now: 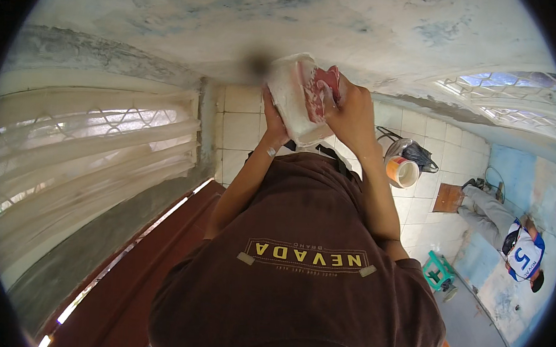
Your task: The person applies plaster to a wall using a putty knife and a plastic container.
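In front of my chest, close to the wall, my left hand [274, 118] is closed on the side of a whitish, paste-smeared tray [287, 95]. The tray is tilted, with white paste coating it. My right hand [354, 120] grips a red plastic spreader [328, 82], also streaked with white paste. The flat blade of the spreader lies against or just over the tray; whether it touches is hard to make out. Most of my left fingers are hidden behind the tray.
A patchy wall [192, 18] rises ahead, and a curtained window [85, 129] is at left. On the tiled floor stand a white-and-orange bucket [405, 174], a black bag [422, 157] and a green stool [437, 270]. Another person [519, 249] is at far right by a blue wall.
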Available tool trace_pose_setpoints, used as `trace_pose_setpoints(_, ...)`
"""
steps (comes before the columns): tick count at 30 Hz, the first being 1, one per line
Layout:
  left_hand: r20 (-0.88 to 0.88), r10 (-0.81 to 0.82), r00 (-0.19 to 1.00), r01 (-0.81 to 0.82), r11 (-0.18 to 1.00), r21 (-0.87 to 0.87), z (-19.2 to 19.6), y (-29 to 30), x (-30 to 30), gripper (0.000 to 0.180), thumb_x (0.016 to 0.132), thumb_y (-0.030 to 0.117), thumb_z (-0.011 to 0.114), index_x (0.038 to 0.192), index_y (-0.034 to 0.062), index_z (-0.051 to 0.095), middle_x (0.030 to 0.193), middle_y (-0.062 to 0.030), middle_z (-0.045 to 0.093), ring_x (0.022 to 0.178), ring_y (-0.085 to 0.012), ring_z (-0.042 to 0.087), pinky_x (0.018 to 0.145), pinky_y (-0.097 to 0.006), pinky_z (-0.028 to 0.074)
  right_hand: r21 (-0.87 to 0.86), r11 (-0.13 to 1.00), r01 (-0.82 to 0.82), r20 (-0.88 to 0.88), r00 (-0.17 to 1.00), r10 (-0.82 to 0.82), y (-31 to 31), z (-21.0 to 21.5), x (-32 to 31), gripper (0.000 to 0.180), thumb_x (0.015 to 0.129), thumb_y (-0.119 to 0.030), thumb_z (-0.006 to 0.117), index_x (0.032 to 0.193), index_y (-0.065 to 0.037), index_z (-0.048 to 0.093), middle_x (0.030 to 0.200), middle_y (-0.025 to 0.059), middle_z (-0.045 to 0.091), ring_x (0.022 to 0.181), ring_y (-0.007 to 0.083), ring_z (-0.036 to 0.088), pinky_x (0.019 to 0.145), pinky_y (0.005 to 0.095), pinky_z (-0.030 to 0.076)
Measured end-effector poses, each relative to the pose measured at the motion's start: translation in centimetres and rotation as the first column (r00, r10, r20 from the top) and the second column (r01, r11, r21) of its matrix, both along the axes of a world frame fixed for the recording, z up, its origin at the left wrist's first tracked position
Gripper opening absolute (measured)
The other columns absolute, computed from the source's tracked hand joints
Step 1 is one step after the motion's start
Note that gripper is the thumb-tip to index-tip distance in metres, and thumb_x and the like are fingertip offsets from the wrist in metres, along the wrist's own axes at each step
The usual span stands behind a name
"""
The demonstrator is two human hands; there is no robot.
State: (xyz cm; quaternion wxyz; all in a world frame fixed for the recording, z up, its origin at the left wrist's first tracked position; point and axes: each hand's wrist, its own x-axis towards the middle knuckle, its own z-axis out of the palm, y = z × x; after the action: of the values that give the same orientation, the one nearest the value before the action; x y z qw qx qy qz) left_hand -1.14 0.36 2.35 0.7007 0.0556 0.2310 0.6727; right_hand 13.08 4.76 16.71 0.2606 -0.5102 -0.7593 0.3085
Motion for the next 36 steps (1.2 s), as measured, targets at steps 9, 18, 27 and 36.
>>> trace_pose_setpoints(9,-0.004,-0.073,0.997,0.073,0.996,-0.055,1.6,2.2,1.9,0.077,0.096,0.069,0.034,0.146,0.0111,0.043,0.14,-0.0138,0.053,0.126,-0.029,0.055,0.109,-0.045,0.044,0.018,0.992,-0.129,0.194,0.973,0.123,2.3,-3.4,-0.3,0.026,0.087,-0.021,0.063,0.104,-0.002,0.066,0.073,0.0228,0.065,0.07,0.0426,0.065,0.065,0.0521,0.051)
trace_pose_setpoints(18,0.059,-0.063,0.996,0.065,0.997,-0.037,1.2,4.0,1.9,0.079,0.097,0.07,0.031,0.151,0.0121,0.034,0.145,-0.0119,0.049,0.13,-0.0287,0.051,0.111,-0.048,0.041,0.062,0.997,-0.046,0.167,0.985,0.035,3.0,-4.7,0.1,0.028,0.088,-0.023,0.061,0.103,0.001,0.066,0.073,0.0263,0.066,0.07,0.0434,0.067,0.067,0.0517,0.054)
trace_pose_setpoints(27,-0.186,0.065,0.98,-0.082,0.993,-0.083,0.9,3.1,1.9,0.078,0.097,0.07,0.031,0.152,0.0128,0.032,0.147,-0.0106,0.046,0.13,-0.0289,0.051,0.109,-0.046,0.044,-0.299,0.954,-0.03,-0.6,0.783,-0.163,5.7,-8.3,5.9,0.027,0.095,-0.023,0.065,0.109,0.0,0.065,0.076,0.0068,0.071,0.062,0.0244,0.065,0.06,0.0367,0.048)
trace_pose_setpoints(36,-0.188,0.203,0.961,-0.241,0.947,-0.211,-3.9,-1.4,-0.3,0.071,0.098,0.068,0.032,0.15,0.0196,0.035,0.148,-0.0078,0.045,0.133,-0.0301,0.047,0.11,-0.049,0.042,-0.679,0.577,-0.454,-0.702,0.171,-0.692,5.2,-17.9,8.8,0.026,0.097,-0.02,0.061,0.118,-0.004,0.063,0.114,0.0052,0.066,0.098,0.0161,0.064,0.089,0.0329,0.054)
